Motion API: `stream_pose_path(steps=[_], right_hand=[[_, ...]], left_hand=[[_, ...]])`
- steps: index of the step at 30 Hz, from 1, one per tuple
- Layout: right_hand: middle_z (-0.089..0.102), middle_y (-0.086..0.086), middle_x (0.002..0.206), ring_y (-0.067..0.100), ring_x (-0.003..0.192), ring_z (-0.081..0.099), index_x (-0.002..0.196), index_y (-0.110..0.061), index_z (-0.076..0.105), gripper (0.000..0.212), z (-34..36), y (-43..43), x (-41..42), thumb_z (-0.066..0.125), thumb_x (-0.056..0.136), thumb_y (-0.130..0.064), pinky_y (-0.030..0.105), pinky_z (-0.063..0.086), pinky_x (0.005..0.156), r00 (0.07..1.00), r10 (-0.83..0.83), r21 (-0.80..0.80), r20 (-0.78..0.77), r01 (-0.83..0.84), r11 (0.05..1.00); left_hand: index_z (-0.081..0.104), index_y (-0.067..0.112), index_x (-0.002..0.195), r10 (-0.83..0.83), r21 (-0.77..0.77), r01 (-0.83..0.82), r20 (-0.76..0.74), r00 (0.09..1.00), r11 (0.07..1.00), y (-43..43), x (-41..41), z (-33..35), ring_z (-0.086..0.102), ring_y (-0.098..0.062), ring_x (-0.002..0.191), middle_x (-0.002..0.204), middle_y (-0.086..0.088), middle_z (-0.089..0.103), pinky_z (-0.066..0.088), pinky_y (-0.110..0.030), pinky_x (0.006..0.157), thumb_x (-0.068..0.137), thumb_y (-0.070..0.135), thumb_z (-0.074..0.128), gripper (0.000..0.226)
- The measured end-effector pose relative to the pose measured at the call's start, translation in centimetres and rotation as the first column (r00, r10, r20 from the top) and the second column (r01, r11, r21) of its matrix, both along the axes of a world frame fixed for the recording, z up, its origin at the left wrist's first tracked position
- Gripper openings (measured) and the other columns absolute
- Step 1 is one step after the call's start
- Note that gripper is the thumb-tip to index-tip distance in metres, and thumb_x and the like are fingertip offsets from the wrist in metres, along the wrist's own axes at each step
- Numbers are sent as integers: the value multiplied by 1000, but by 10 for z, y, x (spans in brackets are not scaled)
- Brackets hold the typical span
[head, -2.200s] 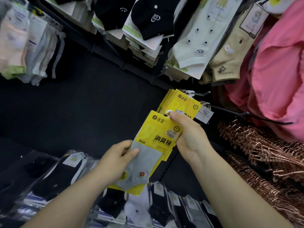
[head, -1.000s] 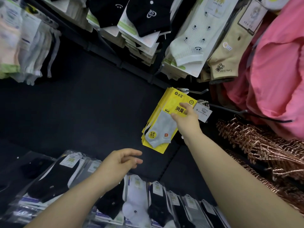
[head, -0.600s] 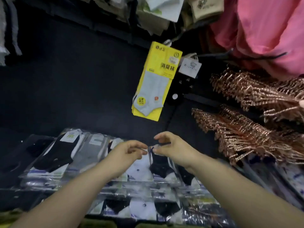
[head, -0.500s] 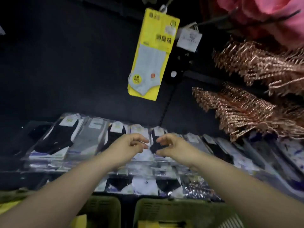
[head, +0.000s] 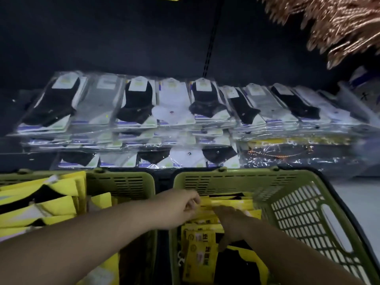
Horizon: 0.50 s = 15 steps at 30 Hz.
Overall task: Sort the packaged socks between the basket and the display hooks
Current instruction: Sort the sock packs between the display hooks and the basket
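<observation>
Dropped into the basket (head: 298, 212) now, left hand (head: 181, 208) pinches yellow sock packs (head: 198, 258) there; right hand (head: 232, 222) lies on them, grip unclear. Light, slick, bendy: take the stiff header

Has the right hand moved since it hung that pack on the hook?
Yes: down. The right hand now lies below the row of clear-wrapped socks, inside the green basket, on the yellow packs there.

A dark shelf (head: 26, 161) carries clear-wrapped sock packs (head: 133, 103) in black, grey and white, side by side and stacked several deep. Before it stand a left basket (head: 123, 182) and a right basket (head: 298, 212), both green, both holding yellow sock packs (head: 203, 239)
</observation>
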State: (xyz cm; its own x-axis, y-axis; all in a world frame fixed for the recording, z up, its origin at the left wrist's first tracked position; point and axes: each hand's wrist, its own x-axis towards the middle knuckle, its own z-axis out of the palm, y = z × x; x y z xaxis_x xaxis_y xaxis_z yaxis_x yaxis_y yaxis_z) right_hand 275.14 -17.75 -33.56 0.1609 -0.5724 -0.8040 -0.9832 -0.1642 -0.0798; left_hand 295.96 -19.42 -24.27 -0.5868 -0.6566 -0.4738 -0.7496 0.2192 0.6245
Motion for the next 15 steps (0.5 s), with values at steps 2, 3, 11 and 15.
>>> stream_pose_path(steps=[2,3,11,15], right_hand=[[-10,11,158,38,144,4,151,-23,-2,124,-16,11,1,85,64,-37,56,17,113,997,47,28,-57,-46,999],[-16,11,158,40,144,1,151,-22,-5,127,-20,16,2,86,62,-37,57,15,113,994,81,10,-77,-80,997],[11,18,151,38,140,12,148,-6,-6,119,-42,46,18,72,73,-52,57,-1,114,924,328,-193,-197,-364,911],[33,17,141,36,130,32,144,-9,18,105,-33,42,16,77,68,-50,48,24,110,967,240,-167,-90,-252,953]], left_hand=[[49,23,133,-81,-25,83,66,995,996,2,1,-3,56,-13,114,127,10,58,45,-27,94,98,26,49,35],[48,24,134,-118,-39,122,94,989,992,3,1,-4,55,-13,114,129,11,57,45,-28,94,98,28,49,36],[53,22,128,-261,-91,278,161,952,956,0,5,-7,54,-12,114,127,7,59,43,-28,95,98,24,49,31],[52,22,130,-282,-84,297,154,947,951,-1,7,-11,54,-12,114,127,7,59,44,-27,94,98,23,48,32]])
